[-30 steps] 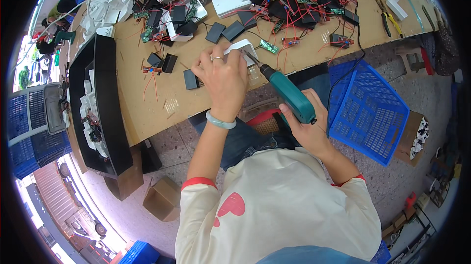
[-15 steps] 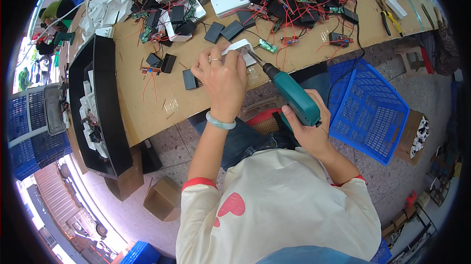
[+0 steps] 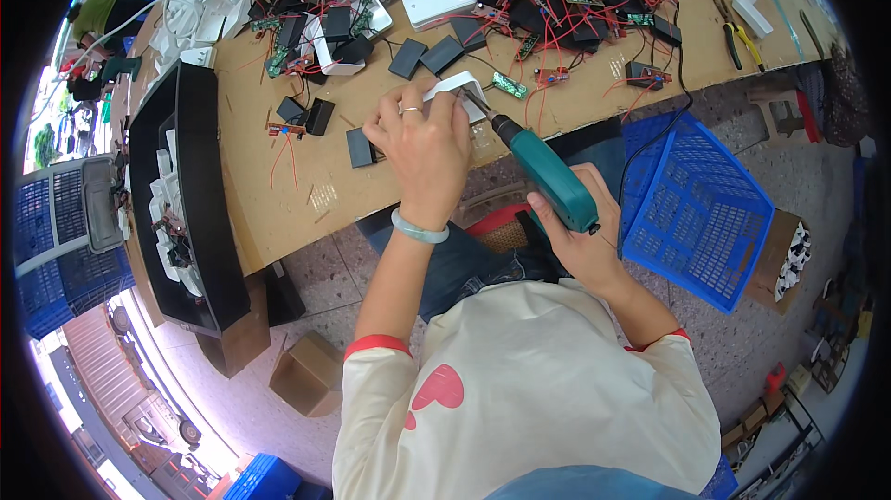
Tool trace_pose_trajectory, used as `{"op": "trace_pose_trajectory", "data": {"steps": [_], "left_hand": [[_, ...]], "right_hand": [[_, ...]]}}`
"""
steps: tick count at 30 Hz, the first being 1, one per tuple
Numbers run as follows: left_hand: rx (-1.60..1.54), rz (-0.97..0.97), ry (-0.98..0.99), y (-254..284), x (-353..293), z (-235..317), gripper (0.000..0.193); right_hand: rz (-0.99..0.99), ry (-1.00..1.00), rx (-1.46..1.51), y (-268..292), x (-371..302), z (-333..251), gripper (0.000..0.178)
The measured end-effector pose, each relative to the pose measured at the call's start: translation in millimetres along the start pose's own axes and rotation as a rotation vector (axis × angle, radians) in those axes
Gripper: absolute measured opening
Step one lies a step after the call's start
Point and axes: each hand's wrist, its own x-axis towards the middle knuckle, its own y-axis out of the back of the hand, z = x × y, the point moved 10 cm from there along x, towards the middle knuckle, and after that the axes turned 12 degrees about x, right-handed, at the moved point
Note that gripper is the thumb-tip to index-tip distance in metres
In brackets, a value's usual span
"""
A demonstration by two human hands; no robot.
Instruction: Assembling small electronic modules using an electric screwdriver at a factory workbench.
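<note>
My left hand (image 3: 427, 142) is closed on a white plastic housing (image 3: 458, 85) near the table's front edge, thumb side hidden behind the fingers. In my right hand (image 3: 583, 226) is a green electric screwdriver (image 3: 548, 170), my fingers wrapped round its body. Its tip reaches into the open side of the housing; the exact contact point is too small to make out. Just right of the housing lies a small green circuit board (image 3: 509, 85). Black rectangular blocks (image 3: 441, 55) lie beyond my left hand, and another black block (image 3: 361, 148) sits to its left.
A heap of wired boards and black parts (image 3: 557, 8) covers the table's far side. White housings (image 3: 204, 17) pile up far left, beside a long black bin (image 3: 200, 203). Pliers (image 3: 733, 36) lie at the right. Below the table edge stands a blue crate (image 3: 696, 207).
My hands, the housing and the screwdriver have shifted only very slightly in the picture. Both grips stay the same, and the screwdriver's tip is still at the housing.
</note>
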Motion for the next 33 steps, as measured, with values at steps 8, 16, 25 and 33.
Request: {"op": "trace_pose_trajectory", "data": {"steps": [8, 16, 25, 33], "left_hand": [[0.011, 0.004, 0.0, -1, 0, 0, 0.009], [0.008, 0.002, 0.007, -1, 0, -1, 0.008], [0.006, 0.013, 0.002, -1, 0, -1, 0.007], [0.012, 0.013, -0.001, -2, 0, 0, 0.008]], "right_hand": [[0.013, 0.046, 0.007, -2, 0, -3, 0.019], [0.021, 0.032, 0.011, -1, -3, 2, 0.027], [0.029, 0.024, 0.018, 0, -3, 5, 0.025], [0.034, 0.026, 0.045, 8, -9, -4, 0.026]]}}
